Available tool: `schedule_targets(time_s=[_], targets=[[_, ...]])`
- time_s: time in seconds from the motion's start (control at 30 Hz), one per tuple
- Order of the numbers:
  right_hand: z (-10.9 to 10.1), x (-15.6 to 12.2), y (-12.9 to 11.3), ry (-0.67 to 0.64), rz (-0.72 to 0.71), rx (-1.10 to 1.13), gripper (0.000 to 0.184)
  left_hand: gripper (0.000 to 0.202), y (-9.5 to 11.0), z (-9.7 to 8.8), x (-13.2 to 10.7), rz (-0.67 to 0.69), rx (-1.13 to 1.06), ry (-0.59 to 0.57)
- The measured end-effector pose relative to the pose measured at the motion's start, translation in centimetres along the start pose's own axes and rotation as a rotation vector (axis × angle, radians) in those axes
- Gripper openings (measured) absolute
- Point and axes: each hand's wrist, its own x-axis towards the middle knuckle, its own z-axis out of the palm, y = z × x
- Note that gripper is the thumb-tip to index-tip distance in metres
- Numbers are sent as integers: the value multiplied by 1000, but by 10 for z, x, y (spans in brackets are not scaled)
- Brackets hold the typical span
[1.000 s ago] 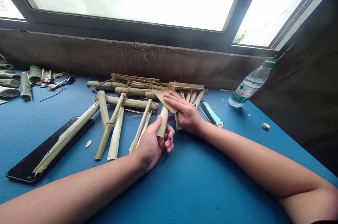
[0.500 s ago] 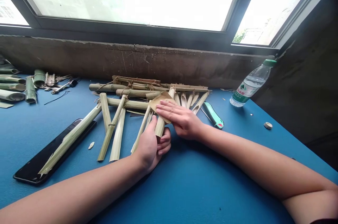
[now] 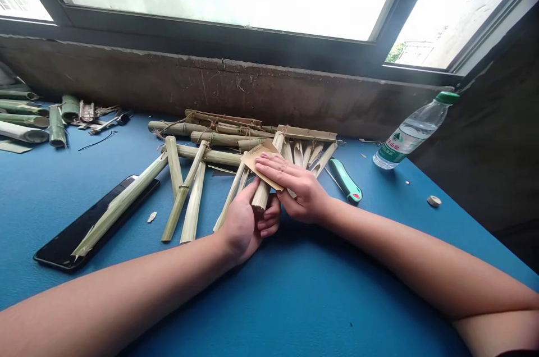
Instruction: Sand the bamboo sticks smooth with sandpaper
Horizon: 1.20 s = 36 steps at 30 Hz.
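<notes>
My left hand [image 3: 246,222] is closed around the near end of a split bamboo piece [image 3: 261,198], thumb on one side and fingers curled beneath. My right hand [image 3: 300,187] presses a tan square of sandpaper [image 3: 256,155] onto the top of that piece, its fingers laid together over the sheet. The piece points away from me, and its middle is hidden under the paper. Just left of my left hand, thin bamboo strips [image 3: 231,200] lean on a bamboo crosspiece [image 3: 214,155]. A green-handled tool [image 3: 346,180] lies right of my right hand.
A long bamboo strip [image 3: 122,202] lies across a black phone [image 3: 54,250] at left. Tied bamboo lengths [image 3: 227,139] sit near the wall. Cut green bamboo tubes [image 3: 25,120] are at far left. A water bottle [image 3: 404,141] appears tilted at the right of the blue table [image 3: 320,301].
The camera view has shifted a little, so the table things appear farther right and mostly higher. Both hands keep their holds on the bamboo piece and sandpaper, with more of the sheet's face showing.
</notes>
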Motion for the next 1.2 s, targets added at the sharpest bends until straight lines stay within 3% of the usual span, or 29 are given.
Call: schedule_targets(time_s=[0.23, 0.43, 0.6, 0.77, 1.0, 1.2], targets=[[-2, -2, -6, 49, 3, -381, 58, 53, -3, -4, 1, 11, -23, 51], [-7, 4, -12, -147, -333, -334, 61, 19, -8, -3, -1, 114, -48, 147], [-12, 7, -9, -135, -269, -495, 55, 35, -8, -4, -1, 59, -20, 119], [-12, 7, -7, -152, -370, -423, 56, 18, -8, -5, -1, 82, -15, 137], [-20, -3, 15, -108, -69, -536, 55, 57, -1, -3, -1, -2, 7, 6], [-12, -4, 17, 55, 123, -406, 50, 48, -3, -4, -2, -4, 35, -26]])
